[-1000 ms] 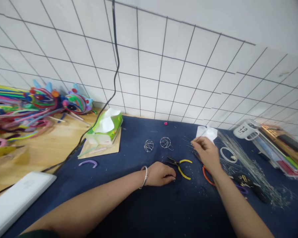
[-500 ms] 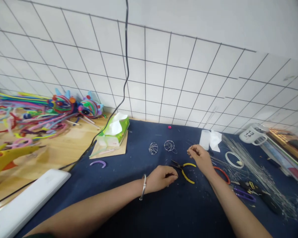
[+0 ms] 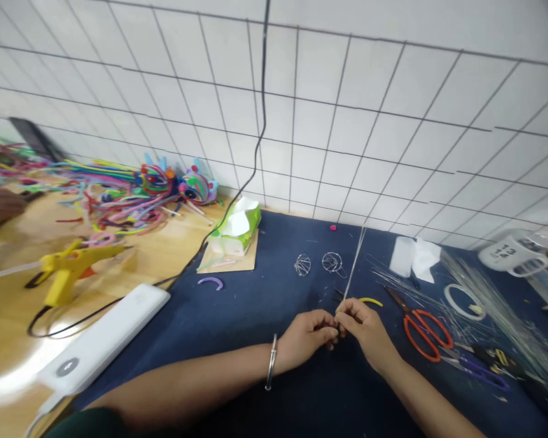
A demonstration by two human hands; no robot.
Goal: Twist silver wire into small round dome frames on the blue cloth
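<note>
A thin bundle of straight metal wires (image 3: 355, 263) rises from between my hands toward the wall. My right hand (image 3: 363, 331) pinches it near its lower end. My left hand (image 3: 308, 337), with a silver bangle at the wrist, is closed right beside it, fingertips touching or nearly touching; what it pinches is hidden. Behind my right hand, yellow-handled pliers (image 3: 371, 301) are mostly covered. Two small round wire frames, a left one (image 3: 302, 265) and a right one (image 3: 332, 262), lie on the dark blue cloth (image 3: 265, 304) beyond my hands.
Right: red-handled scissors (image 3: 427, 331), purple-handled scissors (image 3: 484, 371), a white ring (image 3: 452, 298), many loose wires (image 3: 497, 304) and a mug (image 3: 506, 254). Left: a tissue pack (image 3: 235, 234), a white power bank (image 3: 109, 337), a yellow glue gun (image 3: 68, 267) and colourful pipe cleaners (image 3: 119, 207). A black cable (image 3: 258, 146) hangs down.
My right hand has come in from the right to meet my left hand, bringing the wires upright between them. The pliers are now mostly covered. The view has shifted left.
</note>
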